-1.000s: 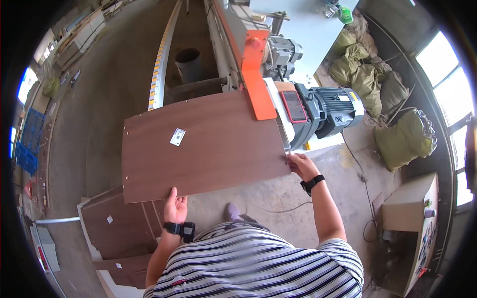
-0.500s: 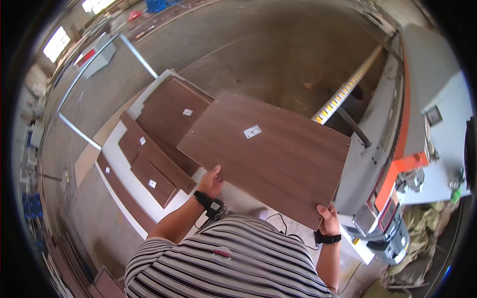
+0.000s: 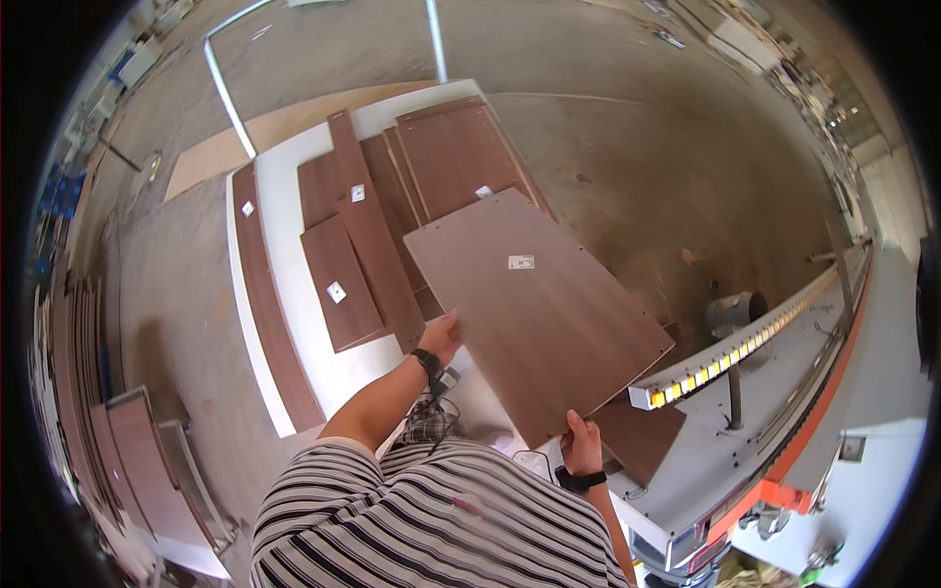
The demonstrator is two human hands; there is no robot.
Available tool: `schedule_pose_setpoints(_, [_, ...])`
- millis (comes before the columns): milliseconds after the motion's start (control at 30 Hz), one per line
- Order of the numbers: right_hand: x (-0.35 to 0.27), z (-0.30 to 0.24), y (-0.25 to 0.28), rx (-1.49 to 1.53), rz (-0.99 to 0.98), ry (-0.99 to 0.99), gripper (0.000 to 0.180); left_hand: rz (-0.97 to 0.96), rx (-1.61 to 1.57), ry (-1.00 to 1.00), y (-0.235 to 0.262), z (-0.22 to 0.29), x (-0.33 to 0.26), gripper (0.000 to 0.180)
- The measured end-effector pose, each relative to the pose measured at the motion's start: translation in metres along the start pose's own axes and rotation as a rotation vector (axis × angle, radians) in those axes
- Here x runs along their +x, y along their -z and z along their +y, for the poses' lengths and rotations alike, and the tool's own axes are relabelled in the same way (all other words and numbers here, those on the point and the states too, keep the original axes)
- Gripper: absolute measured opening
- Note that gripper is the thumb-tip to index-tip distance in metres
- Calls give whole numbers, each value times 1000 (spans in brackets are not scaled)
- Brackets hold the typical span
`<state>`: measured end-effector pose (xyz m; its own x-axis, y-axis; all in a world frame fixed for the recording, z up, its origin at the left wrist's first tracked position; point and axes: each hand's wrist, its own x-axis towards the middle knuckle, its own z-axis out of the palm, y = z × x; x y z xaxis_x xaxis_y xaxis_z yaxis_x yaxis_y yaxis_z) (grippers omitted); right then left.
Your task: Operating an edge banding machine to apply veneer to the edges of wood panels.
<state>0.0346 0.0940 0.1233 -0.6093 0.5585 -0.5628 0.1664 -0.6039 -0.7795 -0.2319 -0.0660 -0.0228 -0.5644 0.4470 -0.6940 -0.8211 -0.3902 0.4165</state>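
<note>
Between my two hands I carry a large brown wood-grain panel [image 3: 539,314], with a small white label on its face and small holes along its edges. My left hand [image 3: 443,336] grips its left edge, thumb on top. At the near right corner, my right hand [image 3: 580,443] is closed on the panel too. Ahead and left lies a white-topped cart [image 3: 279,235] bearing several labelled brown boards, among them a long narrow board [image 3: 368,225] and a smaller board [image 3: 340,284]. The carried panel's far end overlaps the stack of boards [image 3: 456,157] there.
On the right stands a machine [image 3: 720,431] with an orange edge and a rail [image 3: 745,358] marked in yellow; another brown board [image 3: 642,431] lies at its near end. Metal tube handles [image 3: 227,98] rise from the cart's far end. More panels [image 3: 142,461] lean at the lower left.
My view and body have turned rightward-to-left, so the cart now sits more central. The panel has swung with me, its far end pointing toward the boards on the cart. Both hands keep their hold.
</note>
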Motion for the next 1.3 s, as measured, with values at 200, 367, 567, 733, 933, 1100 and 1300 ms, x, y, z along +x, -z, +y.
schedule_pose_setpoints(200, [79,2,-60,22,-119,-78,12,38,49,85,36,12,-12,34])
schedule_pose_setpoints(367, [141,48,-26,-149,-121,-319,38,398,457,88,155,-18,38,42])
schedule_pose_setpoints(567, [77,95,44,-349,-87,-541,25,713,1002,-144,221,-45,85,61])
schedule_pose_setpoints(733, [30,108,88,-541,-15,-701,25,718,850,-181,222,-47,117,72])
schedule_pose_setpoints(933, [42,93,94,-602,-83,-665,24,598,444,-217,163,-15,102,64])
schedule_pose_setpoints(1100, [60,71,58,-646,-86,-571,25,951,864,-113,165,32,87,62])
schedule_pose_setpoints(1300, [69,67,53,-657,-148,-548,24,1035,875,-140,178,80,-1,72])
